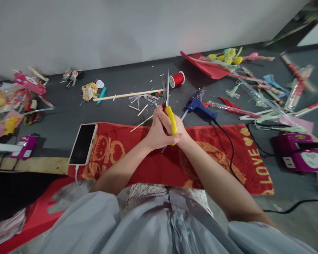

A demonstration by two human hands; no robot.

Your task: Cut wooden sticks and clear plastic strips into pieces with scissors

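Right now the scissors [171, 118] are held upright over the near side of the dark surface [116, 77], above the edge of a red towel [151, 169], with the blades [168, 84] pointing away and parted by a narrow gap. The left hand [157, 128] is closed at the yellow handle, its thumb laid across the lower end of the loop. The right hand [182, 132] is pressed close against it; its fingers are mostly hidden, so I cannot tell what they grip.

The scissors look light enough for one hand, stiff throughout, with metal blades and what seems a smooth, hard plastic handle. That handle would be the place to take hold, with fingers through the loops and skin kept off the edges; a damp palm might slip a little on it.

Just beyond the hands lie a long wooden stick [122, 96], likely light and rigid but easy to snap, and loose white strands [141, 96], which look limp and quick to tangle. A spool of red thread [178, 79] lies beside the blades and could roll if nudged. To the right, a blue glue gun [198, 106] would be best taken by its grip, well back from the nozzle, which may be hot.
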